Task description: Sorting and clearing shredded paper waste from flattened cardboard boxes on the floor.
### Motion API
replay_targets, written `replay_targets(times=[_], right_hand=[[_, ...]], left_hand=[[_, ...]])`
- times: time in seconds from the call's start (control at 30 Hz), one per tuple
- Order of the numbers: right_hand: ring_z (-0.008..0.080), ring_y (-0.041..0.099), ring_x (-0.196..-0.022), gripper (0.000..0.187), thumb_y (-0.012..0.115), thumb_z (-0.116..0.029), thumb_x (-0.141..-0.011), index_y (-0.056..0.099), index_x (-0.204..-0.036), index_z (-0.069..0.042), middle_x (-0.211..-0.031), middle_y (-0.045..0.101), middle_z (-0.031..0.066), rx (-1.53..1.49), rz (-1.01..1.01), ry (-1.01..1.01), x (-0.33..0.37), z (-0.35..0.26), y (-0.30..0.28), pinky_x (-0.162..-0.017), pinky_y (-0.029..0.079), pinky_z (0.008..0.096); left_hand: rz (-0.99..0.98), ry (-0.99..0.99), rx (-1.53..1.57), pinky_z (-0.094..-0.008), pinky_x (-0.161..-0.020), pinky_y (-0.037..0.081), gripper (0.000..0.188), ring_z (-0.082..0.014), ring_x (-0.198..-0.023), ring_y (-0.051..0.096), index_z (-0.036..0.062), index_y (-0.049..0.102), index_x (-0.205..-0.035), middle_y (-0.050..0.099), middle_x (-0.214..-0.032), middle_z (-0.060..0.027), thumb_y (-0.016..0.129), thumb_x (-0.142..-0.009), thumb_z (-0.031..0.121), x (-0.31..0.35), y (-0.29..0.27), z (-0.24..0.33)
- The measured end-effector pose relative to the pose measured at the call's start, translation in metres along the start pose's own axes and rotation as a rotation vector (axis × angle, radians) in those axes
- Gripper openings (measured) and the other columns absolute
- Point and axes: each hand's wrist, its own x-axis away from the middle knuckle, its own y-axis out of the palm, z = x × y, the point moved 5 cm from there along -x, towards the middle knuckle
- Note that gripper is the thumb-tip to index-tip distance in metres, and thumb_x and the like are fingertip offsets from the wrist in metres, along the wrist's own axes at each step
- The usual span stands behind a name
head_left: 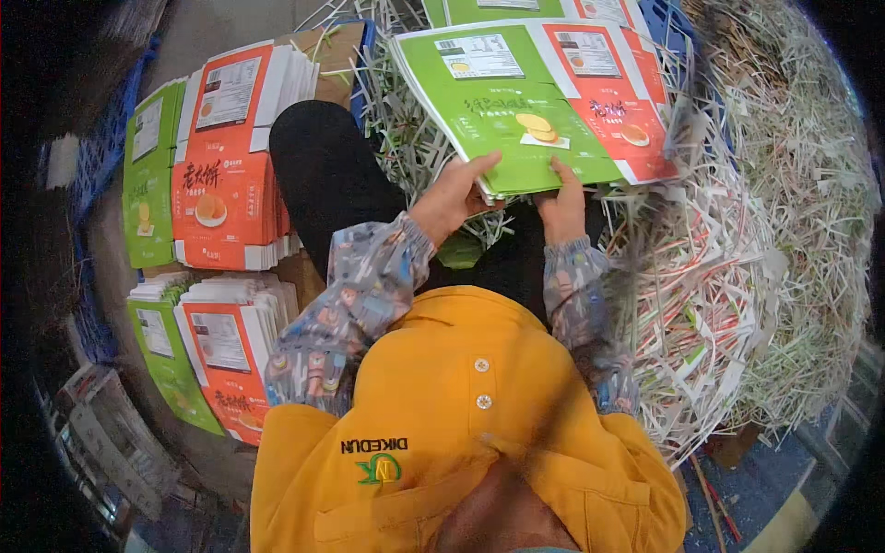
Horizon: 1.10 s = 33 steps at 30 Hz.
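Observation:
A small stack of flat printed carton sheets (539,106), half green and half red with white flaps, is held up in front of me. My left hand (454,195) grips its near left corner, thumb on top and fingers underneath. My right hand (562,201) pinches the near edge further right, with its thumb on the green face and the other fingers hidden below. More sheets of the same print show just beyond the held stack. Patterned sleeve covers reach down to both wrists.
At left lie a taller pile of green and red carton sheets (221,180) and a nearer pile (217,346). Heaps of shredded paper strips (710,304) fill the right side. A blue plastic crate (83,184) edges the far left. My dark-trousered knee (323,166) stands between.

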Motion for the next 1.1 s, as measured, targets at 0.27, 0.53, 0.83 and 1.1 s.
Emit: replay_targets(times=[0.27, 0.53, 0.83, 1.1], right_hand=[[0.0267, 0.054, -0.089, 0.032, 0.051, -0.007, -0.077, 0.043, -0.107, 0.001, -0.101, 0.052, 0.0128, 0.098, 0.073, -0.067, -0.012, 0.008, -0.006, -0.073, 0.048, 0.0402], [0.0231, 0.055, -0.085, 0.03, 0.054, -0.005, -0.075, 0.048, -0.102, 0.005, -0.097, 0.053, 0.0116, 0.093, 0.082, -0.096, -0.011, 0.006, -0.003, -0.072, 0.046, 0.0349], [0.023, 0.054, -0.088, 0.032, 0.054, -0.003, -0.076, 0.045, -0.105, 0.005, -0.1, 0.051, 0.011, 0.104, 0.105, -0.1, -0.008, 0.004, -0.001, -0.075, 0.046, 0.0359], [0.0242, 0.053, -0.092, 0.034, 0.053, -0.003, -0.076, 0.043, -0.109, 0.003, -0.103, 0.05, 0.0108, 0.04, 0.083, -0.109, -0.004, -0.001, 0.007, -0.077, 0.046, 0.0384]], left_hand=[[0.256, 0.58, -0.84, -0.0288, -0.065, 0.046, 0.086, -0.0216, -0.08, 0.052, 0.0001, 0.015, -0.124, 0.039, -0.103, -0.0149, 0.072, -0.062, 0.019, 0.052, 0.01, 0.016], [0.364, 0.701, -1.156, -0.0255, -0.066, 0.044, 0.053, -0.0182, -0.083, 0.044, 0.0033, 0.043, -0.1, 0.035, -0.1, -0.0112, 0.072, -0.057, 0.014, 0.046, 0.007, 0.02], [0.225, 0.688, -0.866, -0.023, -0.063, 0.049, 0.021, -0.0156, -0.08, 0.054, -0.0022, 0.054, -0.08, 0.035, -0.104, -0.011, 0.065, -0.062, 0.001, 0.05, -0.001, 0.021], [0.183, 0.757, -0.848, -0.0227, -0.063, 0.048, 0.009, -0.0136, -0.075, 0.055, -0.0025, 0.059, -0.074, 0.046, -0.095, -0.0113, 0.061, -0.066, 0.0, 0.058, -0.01, 0.031]])
